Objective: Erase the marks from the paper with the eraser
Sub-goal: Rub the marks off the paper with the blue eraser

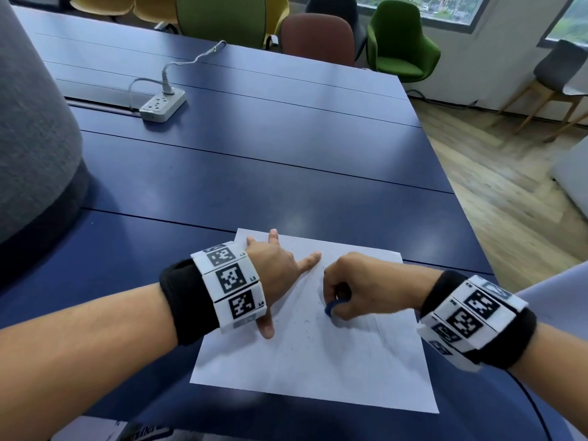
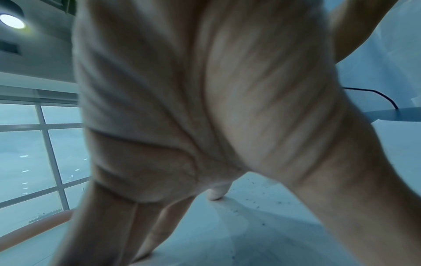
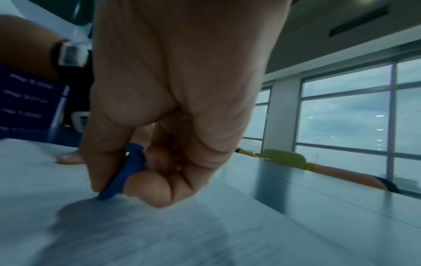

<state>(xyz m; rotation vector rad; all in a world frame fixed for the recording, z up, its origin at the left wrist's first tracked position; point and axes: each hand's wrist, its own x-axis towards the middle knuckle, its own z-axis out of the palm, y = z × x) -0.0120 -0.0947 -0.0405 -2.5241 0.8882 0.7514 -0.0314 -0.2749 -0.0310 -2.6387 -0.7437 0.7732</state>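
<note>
A white sheet of paper (image 1: 318,370) lies on the blue table (image 1: 254,173) in front of me. Faint pencil lines and dark eraser crumbs (image 1: 305,329) are scattered over its middle. My left hand (image 1: 273,268) lies flat on the sheet's upper left part, fingers spread and straight, pressing it down. My right hand (image 1: 353,288) pinches a small blue eraser (image 1: 331,308) between thumb and fingers, its lower edge touching the paper. In the right wrist view the blue eraser (image 3: 127,172) meets the paper (image 3: 114,234) under my curled fingers. The left wrist view shows my palm (image 2: 205,108) above the crumb-strewn paper (image 2: 262,216).
A white power strip (image 1: 162,105) with a plugged-in cable sits far back left on the table. A grey padded object (image 1: 28,138) stands at the left edge. Green and brown chairs (image 1: 318,36) line the far side. The table's right edge drops to a wooden floor (image 1: 509,173).
</note>
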